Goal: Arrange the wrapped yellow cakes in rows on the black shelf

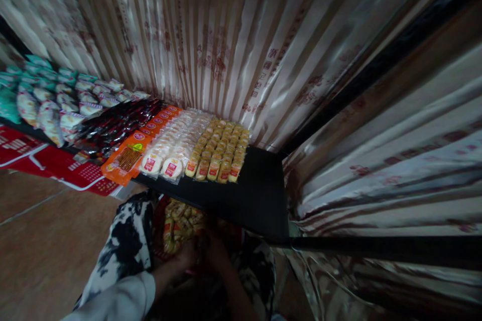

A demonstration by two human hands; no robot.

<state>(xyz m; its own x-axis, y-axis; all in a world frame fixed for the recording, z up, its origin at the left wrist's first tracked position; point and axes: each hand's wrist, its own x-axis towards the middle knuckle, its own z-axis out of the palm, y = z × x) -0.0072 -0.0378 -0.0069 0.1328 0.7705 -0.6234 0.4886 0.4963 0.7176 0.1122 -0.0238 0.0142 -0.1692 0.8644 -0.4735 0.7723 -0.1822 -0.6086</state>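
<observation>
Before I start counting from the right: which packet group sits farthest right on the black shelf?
The small golden packets, lined up in five columns; the white round packets and every other group lie farther left.

Head view: from above hands (188, 255), facing forward and down; black shelf (263, 190) close, striped curtain (218, 35) beyond.

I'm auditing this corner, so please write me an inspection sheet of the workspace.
Surface: black shelf, bearing rows of snack packets.
Job's things: yellow snack packets in a red container below the shelf; similar packets lie in rows on it, beside round white packets.
Clutter: red boxes with white handles, under the shelf's left part.
Hands: left hand and right hand close together at the container; too dark to judge grip.
Cables: nothing seen.
Surroundings: pleated, printed curtain; tiled floor.
</observation>
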